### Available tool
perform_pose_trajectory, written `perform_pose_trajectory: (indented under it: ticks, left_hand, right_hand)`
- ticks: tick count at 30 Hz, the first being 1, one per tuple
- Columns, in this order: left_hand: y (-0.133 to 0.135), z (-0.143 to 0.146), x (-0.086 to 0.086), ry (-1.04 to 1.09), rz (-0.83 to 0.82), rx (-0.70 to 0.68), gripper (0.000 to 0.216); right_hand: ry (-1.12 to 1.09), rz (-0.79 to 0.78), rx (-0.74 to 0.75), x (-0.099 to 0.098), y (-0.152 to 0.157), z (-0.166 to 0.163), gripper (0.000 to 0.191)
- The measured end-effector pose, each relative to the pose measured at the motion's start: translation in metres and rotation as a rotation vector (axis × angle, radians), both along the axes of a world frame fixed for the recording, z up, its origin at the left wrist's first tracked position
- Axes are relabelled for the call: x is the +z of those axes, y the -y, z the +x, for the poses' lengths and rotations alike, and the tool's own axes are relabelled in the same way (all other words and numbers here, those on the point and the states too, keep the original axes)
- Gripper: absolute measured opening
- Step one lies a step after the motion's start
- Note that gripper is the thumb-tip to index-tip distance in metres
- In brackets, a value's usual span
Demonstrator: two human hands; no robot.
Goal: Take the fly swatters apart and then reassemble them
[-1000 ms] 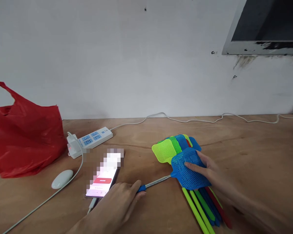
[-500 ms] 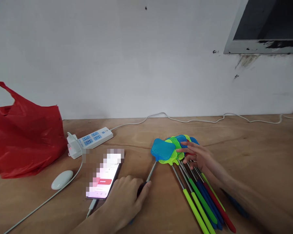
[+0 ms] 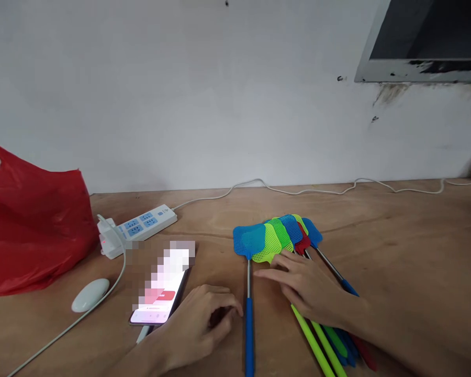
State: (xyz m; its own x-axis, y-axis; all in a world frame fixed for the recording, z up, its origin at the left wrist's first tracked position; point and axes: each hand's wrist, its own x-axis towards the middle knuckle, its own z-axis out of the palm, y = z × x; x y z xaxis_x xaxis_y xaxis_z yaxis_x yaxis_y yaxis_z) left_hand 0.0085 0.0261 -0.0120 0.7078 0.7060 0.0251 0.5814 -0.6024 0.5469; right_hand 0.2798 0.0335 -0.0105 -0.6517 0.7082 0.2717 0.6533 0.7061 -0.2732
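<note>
A blue fly swatter [image 3: 249,335] lies nearly straight up and down in the middle, its mesh head overlapping a yellow-green swatter head [image 3: 272,246]. Just left of its handle, my left hand [image 3: 204,324] rests loosely curled, a gap between thumb and fingers and nothing in it. My right hand [image 3: 306,285], open with the index finger stretched left, is over the shafts of the fanned swatters. That fan includes a green head [image 3: 284,238], a red head [image 3: 303,242] and, at the far right, a blue swatter [image 3: 314,233]. My right hand and forearm cover several shafts and handles.
A lit phone [image 3: 157,303], partly pixelated, lies beside my left hand with a cable plugged in. Further left are a white mouse [image 3: 90,295], a power strip [image 3: 147,225] and a red plastic bag [image 3: 35,225]. A white cord [image 3: 298,192] runs along the wall.
My left hand has let go of the blue swatter, which now lies straighter. My right hand has come down and left from the swatter heads to the shafts. The view has shifted slightly.
</note>
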Motion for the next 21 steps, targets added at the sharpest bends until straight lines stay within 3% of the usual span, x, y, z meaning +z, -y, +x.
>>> perform_pose_trajectory:
  ticks: [3,7,16,19,21]
  left_hand:
    - [-0.001,-0.002,0.001,-0.053,0.049,0.050,0.015]
    - [-0.004,-0.008,0.003,-0.123,0.192,0.146,0.017]
    - [-0.002,-0.007,0.003,-0.197,0.197,0.197,0.017]
    - [0.000,-0.005,0.002,-0.217,0.180,0.190,0.018]
    - [0.000,-0.004,0.001,-0.226,0.174,0.191,0.019]
  right_hand:
    - [0.140,-0.009,0.064,0.003,-0.001,-0.012,0.065]
    - [0.204,-0.003,0.104,0.000,-0.007,-0.021,0.061]
    - [-0.081,-0.003,0.117,-0.008,-0.006,-0.008,0.023]
    - [-0.100,-0.016,0.063,-0.008,-0.004,-0.007,0.007]
    - [-0.084,-0.018,0.002,-0.008,-0.003,-0.007,0.007]
